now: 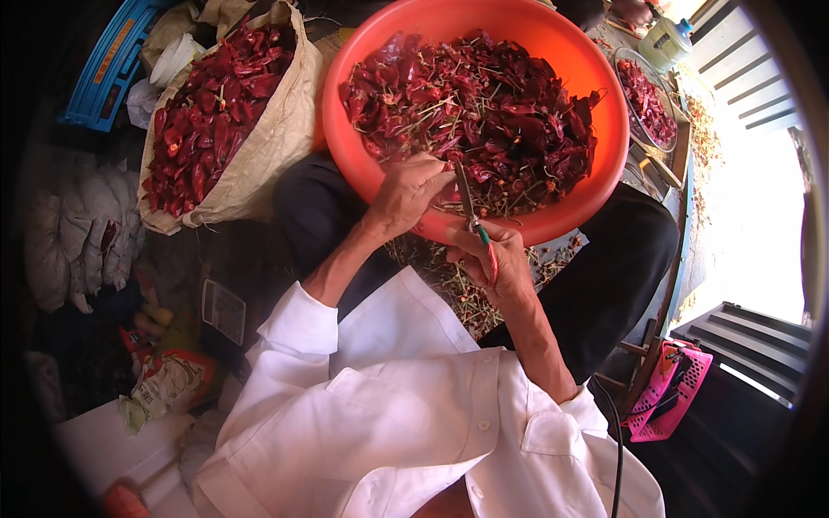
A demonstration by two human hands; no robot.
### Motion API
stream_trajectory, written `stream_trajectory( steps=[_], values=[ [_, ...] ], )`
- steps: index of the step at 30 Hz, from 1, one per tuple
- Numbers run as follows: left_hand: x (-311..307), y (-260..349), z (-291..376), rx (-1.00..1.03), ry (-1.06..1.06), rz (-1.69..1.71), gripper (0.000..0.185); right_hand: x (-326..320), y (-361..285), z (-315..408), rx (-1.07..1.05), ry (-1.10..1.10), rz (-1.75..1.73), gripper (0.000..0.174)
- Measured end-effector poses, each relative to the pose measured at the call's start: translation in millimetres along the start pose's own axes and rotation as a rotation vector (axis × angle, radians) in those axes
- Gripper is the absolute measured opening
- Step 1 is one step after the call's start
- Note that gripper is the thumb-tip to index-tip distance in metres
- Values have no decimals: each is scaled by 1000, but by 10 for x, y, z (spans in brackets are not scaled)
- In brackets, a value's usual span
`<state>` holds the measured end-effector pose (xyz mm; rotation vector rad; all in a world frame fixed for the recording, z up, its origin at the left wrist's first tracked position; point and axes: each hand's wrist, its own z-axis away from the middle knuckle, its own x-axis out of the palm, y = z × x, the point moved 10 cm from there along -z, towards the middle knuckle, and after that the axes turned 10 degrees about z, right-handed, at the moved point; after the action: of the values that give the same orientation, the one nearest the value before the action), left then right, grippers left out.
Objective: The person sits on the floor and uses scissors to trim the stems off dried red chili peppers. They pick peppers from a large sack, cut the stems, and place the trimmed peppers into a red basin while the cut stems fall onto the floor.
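A large orange-red plastic basin (592, 188) rests at my knees, heaped with dried red chili peppers (518, 116) and loose stems. Over its near rim my right hand (495, 259) grips scissors (467, 201) with red and green wrapped handles, blades pointing away from me. My left hand (411, 191) is beside the blade tips, thumb and fingers pinched together at a dried chili, mostly hidden by the fingers. Left of the basin, an open woven sack (259, 168) holds more dried red chilies (207, 123).
Cut stems (473, 298) litter the floor between my legs. At the right are a wire-rimmed basket of chilies (647, 103), a plastic jug (666, 45) and a pink perforated basket (670, 395). A blue plastic crate (110, 65) stands at upper left. Part of another person's hand (631, 10) shows at the top.
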<state>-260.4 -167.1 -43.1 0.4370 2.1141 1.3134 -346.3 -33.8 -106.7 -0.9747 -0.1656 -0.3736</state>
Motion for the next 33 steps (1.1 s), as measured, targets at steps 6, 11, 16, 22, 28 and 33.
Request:
stream_trajectory(
  steps=[6,11,16,22,28,33],
  values=[
    [80,-403,132,-367,1,288,29,2,-38,39,-6,71,73,32],
    [215,-564,181,-382,-7,485,34,11,10,85,-21,162,50,22],
    [267,-661,207,-384,-46,386,36,15,60,114,-8,162,4,22],
    [333,-658,206,-361,-36,382,35,-5,104,121,7,196,35,28],
    [482,-719,294,-515,-139,456,30,65,150,194,8,257,-44,28],
    [537,-634,293,-464,-101,545,34,67,226,233,56,304,-81,34]
  ],
)
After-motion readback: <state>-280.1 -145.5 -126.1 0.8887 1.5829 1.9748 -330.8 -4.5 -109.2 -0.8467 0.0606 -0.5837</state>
